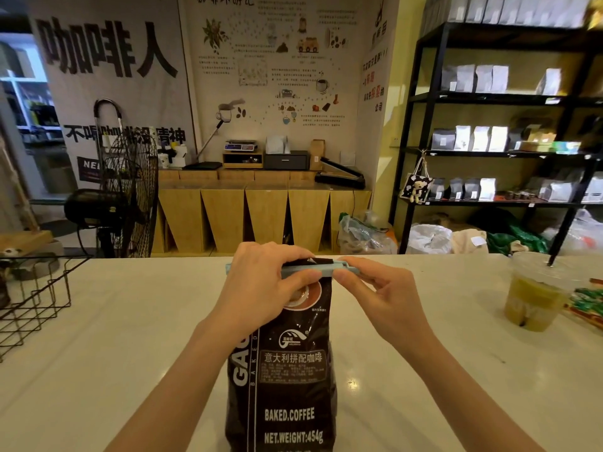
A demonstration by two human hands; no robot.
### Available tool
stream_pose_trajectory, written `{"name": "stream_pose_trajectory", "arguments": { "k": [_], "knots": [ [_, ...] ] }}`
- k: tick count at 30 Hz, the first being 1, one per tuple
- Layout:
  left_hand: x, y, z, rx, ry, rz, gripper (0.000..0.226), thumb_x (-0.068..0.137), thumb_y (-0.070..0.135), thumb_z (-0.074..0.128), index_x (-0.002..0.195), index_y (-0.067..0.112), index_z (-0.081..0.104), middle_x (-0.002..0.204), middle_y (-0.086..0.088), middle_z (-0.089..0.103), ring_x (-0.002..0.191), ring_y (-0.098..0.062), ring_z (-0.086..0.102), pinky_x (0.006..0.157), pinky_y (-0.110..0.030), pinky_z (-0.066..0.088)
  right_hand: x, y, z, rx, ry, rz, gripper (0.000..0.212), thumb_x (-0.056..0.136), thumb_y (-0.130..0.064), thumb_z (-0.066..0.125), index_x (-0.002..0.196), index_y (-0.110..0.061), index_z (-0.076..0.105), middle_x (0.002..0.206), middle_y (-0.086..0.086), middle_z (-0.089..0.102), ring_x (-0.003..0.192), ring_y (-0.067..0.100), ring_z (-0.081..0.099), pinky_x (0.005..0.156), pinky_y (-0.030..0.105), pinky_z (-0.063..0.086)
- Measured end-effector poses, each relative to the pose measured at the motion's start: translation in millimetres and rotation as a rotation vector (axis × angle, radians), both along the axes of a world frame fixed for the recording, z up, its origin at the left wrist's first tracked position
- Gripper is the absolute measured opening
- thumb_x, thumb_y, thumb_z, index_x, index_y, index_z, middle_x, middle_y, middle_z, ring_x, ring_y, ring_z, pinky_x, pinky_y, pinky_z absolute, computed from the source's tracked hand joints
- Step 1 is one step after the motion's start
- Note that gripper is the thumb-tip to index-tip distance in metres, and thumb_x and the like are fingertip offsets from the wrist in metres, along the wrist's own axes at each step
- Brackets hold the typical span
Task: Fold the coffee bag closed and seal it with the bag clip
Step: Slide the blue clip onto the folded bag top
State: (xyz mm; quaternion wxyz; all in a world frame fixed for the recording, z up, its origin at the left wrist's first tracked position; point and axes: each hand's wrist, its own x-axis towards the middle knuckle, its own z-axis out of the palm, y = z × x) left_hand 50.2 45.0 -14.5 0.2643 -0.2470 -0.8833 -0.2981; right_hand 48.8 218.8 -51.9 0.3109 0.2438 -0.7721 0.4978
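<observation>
A dark brown coffee bag [287,380] with white lettering lies on the white counter [130,353], its top end pointing away from me. A pale blue bag clip [295,272] runs across the folded top of the bag. My left hand [261,285] grips the clip's left part, fingers over it and thumb on its near side. My right hand [378,288] pinches the clip's right end between thumb and fingers. The fold under the clip is mostly hidden by my fingers.
A black wire basket [36,305] stands at the counter's left edge. A plastic cup with a greenish drink [533,300] and some snack packets [587,308] sit at the right. Beyond the counter are a floor fan [130,190], wooden cabinets and black shelves with coffee bags.
</observation>
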Motion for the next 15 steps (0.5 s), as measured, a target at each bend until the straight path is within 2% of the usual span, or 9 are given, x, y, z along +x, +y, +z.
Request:
{"name": "stream_pose_trajectory", "arguments": {
  "k": [2,4,6,9,12,14,15],
  "knots": [
    [-1,-1,3,0.019,-0.046,-0.038,0.028,0.077,0.036,0.063,0.103,0.025,0.066,0.079,0.014,0.060,0.079,-0.007,0.057,0.083,-0.042,0.046,0,2,1,0.007,0.013,0.007,0.032,0.077,-0.029,0.060,0.109,-0.025,0.059,0.088,-0.024,0.064,0.091,-0.003,0.062,0.074,0.010,0.050],
    [-1,-1,2,0.027,-0.028,-0.040,0.028,0.077,0.035,0.064,0.102,0.025,0.067,0.079,0.012,0.062,0.079,-0.008,0.058,0.081,-0.042,0.047,0,2,-1,0.006,0.026,0.004,0.036,0.076,-0.031,0.058,0.111,-0.022,0.059,0.089,-0.023,0.063,0.088,-0.008,0.061,0.074,0.009,0.049],
    [-2,0,-1,0.011,0.033,0.004,0.028,0.077,0.038,0.063,0.102,0.026,0.067,0.083,0.010,0.065,0.083,-0.012,0.056,0.085,-0.039,0.043,0,-1,-6,-0.026,0.029,-0.007,0.036,0.076,-0.031,0.058,0.111,-0.020,0.060,0.089,-0.022,0.063,0.087,-0.011,0.060,0.073,0.008,0.049],
    [-2,1,-8,-0.032,0.099,0.067,0.034,0.079,0.046,0.056,0.105,0.026,0.064,0.094,0.005,0.069,0.095,-0.015,0.054,0.095,-0.034,0.028,-2,-3,-7,-0.041,-0.023,0.022,0.023,0.080,-0.027,0.058,0.103,-0.027,0.063,0.088,-0.018,0.067,0.087,-0.003,0.062,0.072,0.011,0.049],
    [-4,-4,-16,-0.119,0.230,0.163,0.060,0.073,0.057,0.052,0.122,0.024,0.051,0.118,0.001,0.063,0.113,-0.019,0.052,0.105,-0.040,0.023,-5,-2,-5,-0.130,-0.165,0.122,0.019,0.085,-0.015,0.058,0.092,-0.031,0.065,0.078,-0.017,0.070,0.082,-0.001,0.064,0.069,0.011,0.049],
    [-2,-13,-21,0.022,0.136,0.228,0.076,0.070,0.052,0.064,0.134,0.022,0.034,0.136,-0.002,0.047,0.126,-0.020,0.040,0.108,-0.043,0.026,-7,-1,-7,-0.221,-0.269,0.149,0.018,0.086,-0.014,0.057,0.089,-0.029,0.066,0.072,-0.017,0.071,0.079,-0.004,0.063,0.068,0.011,0.049],
    [0,-19,-24,0.164,0.004,0.225,0.081,0.069,0.049,0.066,0.137,0.022,0.029,0.140,-0.001,0.042,0.127,-0.019,0.038,0.106,-0.040,0.029,-8,-1,-8,-0.256,-0.316,0.151,0.016,0.086,-0.016,0.057,0.090,-0.026,0.068,0.075,-0.014,0.072,0.080,-0.001,0.064,0.071,0.015,0.051]
  ]
}}
